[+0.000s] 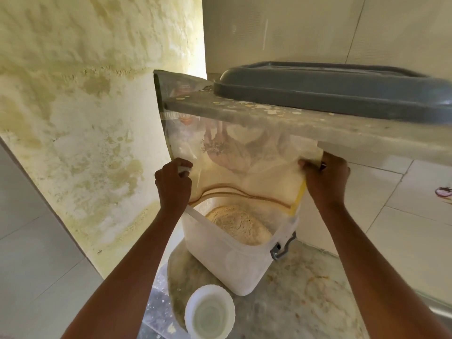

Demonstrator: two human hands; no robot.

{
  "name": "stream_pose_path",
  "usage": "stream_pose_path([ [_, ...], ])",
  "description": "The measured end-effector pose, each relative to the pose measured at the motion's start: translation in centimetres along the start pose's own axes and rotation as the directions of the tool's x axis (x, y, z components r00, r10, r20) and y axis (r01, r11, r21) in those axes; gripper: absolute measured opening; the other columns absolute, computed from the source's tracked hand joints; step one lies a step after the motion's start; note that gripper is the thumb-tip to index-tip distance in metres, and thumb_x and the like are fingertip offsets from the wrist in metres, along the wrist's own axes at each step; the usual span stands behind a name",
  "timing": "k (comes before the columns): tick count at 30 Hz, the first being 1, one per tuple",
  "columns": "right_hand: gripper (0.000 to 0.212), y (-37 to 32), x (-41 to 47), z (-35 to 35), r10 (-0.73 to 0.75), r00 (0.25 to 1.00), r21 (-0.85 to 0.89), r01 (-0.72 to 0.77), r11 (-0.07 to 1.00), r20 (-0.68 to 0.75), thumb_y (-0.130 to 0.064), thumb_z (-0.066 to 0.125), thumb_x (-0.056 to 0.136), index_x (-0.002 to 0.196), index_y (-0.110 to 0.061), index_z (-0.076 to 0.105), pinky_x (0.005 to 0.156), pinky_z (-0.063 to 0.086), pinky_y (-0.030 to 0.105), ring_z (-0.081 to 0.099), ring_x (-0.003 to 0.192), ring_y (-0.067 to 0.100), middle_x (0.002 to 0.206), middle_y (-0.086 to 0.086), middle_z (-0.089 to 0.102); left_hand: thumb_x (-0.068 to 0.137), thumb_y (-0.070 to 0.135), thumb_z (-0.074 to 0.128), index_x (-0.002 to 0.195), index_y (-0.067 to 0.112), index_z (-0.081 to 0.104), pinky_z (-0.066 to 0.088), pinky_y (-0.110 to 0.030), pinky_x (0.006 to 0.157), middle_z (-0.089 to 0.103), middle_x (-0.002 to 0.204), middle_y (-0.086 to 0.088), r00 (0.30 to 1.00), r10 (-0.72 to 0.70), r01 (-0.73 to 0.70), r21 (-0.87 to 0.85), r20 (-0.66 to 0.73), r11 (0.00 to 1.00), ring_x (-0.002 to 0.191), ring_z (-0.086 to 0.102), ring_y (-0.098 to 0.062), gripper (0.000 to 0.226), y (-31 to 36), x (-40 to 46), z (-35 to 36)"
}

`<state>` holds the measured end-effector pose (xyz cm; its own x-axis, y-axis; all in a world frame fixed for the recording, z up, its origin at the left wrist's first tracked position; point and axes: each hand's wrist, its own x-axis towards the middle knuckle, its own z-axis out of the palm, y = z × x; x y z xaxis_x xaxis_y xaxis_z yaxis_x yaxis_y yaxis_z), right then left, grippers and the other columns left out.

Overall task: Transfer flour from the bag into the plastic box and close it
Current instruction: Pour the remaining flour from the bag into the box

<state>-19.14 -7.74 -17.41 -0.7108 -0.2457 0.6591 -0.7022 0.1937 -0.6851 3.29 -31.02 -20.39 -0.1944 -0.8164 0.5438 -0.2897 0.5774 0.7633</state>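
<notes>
A clear plastic flour bag (244, 162) hangs upside down, its mouth just inside the white plastic box (227, 260). My left hand (172, 185) grips the bag's left edge and my right hand (326, 178) grips its right edge, near a yellow strip. A mound of tan flour (238, 225) lies in the open box. The box stands on the counter, a grey latch (281, 249) on its right side. The bag's upper part is hidden behind a stone shelf. The grey lid (337, 85) rests on that shelf.
A stone shelf (269, 118) juts out just above the bag. A peeling yellow wall (85, 118) stands close on the left. A white round container (210, 311) sits on the speckled counter (305, 289) in front of the box. White tiles cover the right.
</notes>
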Motion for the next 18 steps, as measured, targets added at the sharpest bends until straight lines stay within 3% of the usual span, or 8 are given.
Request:
stream_pose_path([
  [3, 0.027, 0.7, 0.4, -0.9, 0.038, 0.999, -0.028, -0.039, 0.999, -0.027, -0.023, 0.079, 0.082, 0.073, -0.001, 0.067, 0.080, 0.055, 0.049, 0.065, 0.067, 0.033, 0.067, 0.016, 0.068, 0.077, -0.006, 0.072, 0.078, 0.023, 0.078, 0.051, -0.010, 0.084, 0.075, 0.078, 0.010, 0.999, -0.053, 0.052, -0.148, -0.003, 0.988, 0.078, 0.070, 0.003, 0.029, -0.1, 1.2, -0.6],
  [5, 0.034, 0.4, 0.7, -1.4, 0.057, 0.998, -0.016, -0.057, 0.998, -0.001, -0.020, 0.081, 0.082, 0.063, -0.006, 0.057, 0.072, 0.053, 0.041, 0.059, 0.057, 0.026, 0.058, 0.009, 0.061, 0.077, -0.004, 0.076, 0.077, 0.023, 0.077, 0.055, -0.016, 0.083, 0.071, 0.074, 0.018, 0.998, -0.060, 0.060, -0.165, 0.005, 0.984, 0.075, 0.068, 0.008, 0.027, -0.3, 1.6, -0.9],
  [7, 0.038, 0.3, 0.4, -1.8, 0.031, 0.997, -0.033, -0.028, 0.999, 0.076, -0.015, 0.081, 0.084, 0.060, -0.014, 0.050, 0.064, 0.046, 0.030, 0.053, 0.053, 0.018, 0.056, -0.004, 0.055, 0.075, -0.002, 0.078, 0.078, 0.022, 0.078, 0.056, -0.028, 0.089, 0.071, 0.075, 0.020, 0.997, -0.049, 0.056, -0.143, 0.055, 0.988, 0.078, 0.069, 0.004, 0.025, -0.2, 1.8, -0.7],
  [10, 0.024, 0.4, 0.1, -1.7, -0.003, 0.996, -0.048, 0.008, 0.999, 0.084, -0.018, 0.080, 0.084, 0.080, 0.002, 0.066, 0.069, 0.052, 0.036, 0.065, 0.068, 0.027, 0.074, 0.015, 0.071, 0.075, 0.006, 0.080, 0.082, 0.024, 0.078, 0.052, -0.043, 0.099, 0.076, 0.086, 0.013, 0.997, -0.017, 0.021, -0.063, 0.069, 0.998, 0.092, 0.072, -0.012, 0.019, -0.6, 2.2, -0.2],
  [12, 0.022, 0.8, -0.3, -1.3, -0.009, 0.989, -0.046, 0.016, 0.999, 0.145, -0.017, 0.081, 0.083, 0.084, 0.002, 0.070, 0.069, 0.059, 0.044, 0.070, 0.070, 0.026, 0.079, 0.017, 0.074, 0.077, 0.012, 0.079, 0.085, 0.029, 0.078, 0.048, -0.042, 0.103, 0.077, 0.095, 0.011, 0.996, -0.027, 0.030, -0.039, 0.085, 0.999, 0.102, 0.070, -0.017, 0.019, -0.7, 2.3, 0.2],
  [15, 0.037, 1.4, -0.5, -0.7, 0.055, 0.995, 0.015, -0.056, 0.998, 0.082, -0.034, 0.078, 0.078, 0.079, -0.001, 0.060, 0.062, 0.057, 0.054, 0.068, 0.069, 0.040, 0.074, 0.022, 0.067, 0.078, 0.014, 0.075, 0.090, 0.032, 0.079, 0.049, -0.035, 0.102, 0.077, 0.101, 0.014, 0.995, -0.027, 0.031, -0.034, 0.097, 0.999, 0.107, 0.069, -0.018, 0.022, -0.7, 2.1, 0.3],
  [18, 0.035, 1.6, -1.0, -0.5, 0.085, 0.995, 0.039, -0.087, 0.995, 0.052, -0.030, 0.078, 0.079, 0.080, 0.000, 0.060, 0.059, 0.057, 0.052, 0.067, 0.072, 0.043, 0.077, 0.023, 0.067, 0.079, 0.003, 0.070, 0.094, 0.029, 0.081, 0.054, -0.040, 0.100, 0.075, 0.098, 0.019, 0.994, 0.024, -0.014, -0.097, 0.109, 0.995, 0.104, 0.070, -0.009, 0.032, -0.1, 1.7, 0.0],
])
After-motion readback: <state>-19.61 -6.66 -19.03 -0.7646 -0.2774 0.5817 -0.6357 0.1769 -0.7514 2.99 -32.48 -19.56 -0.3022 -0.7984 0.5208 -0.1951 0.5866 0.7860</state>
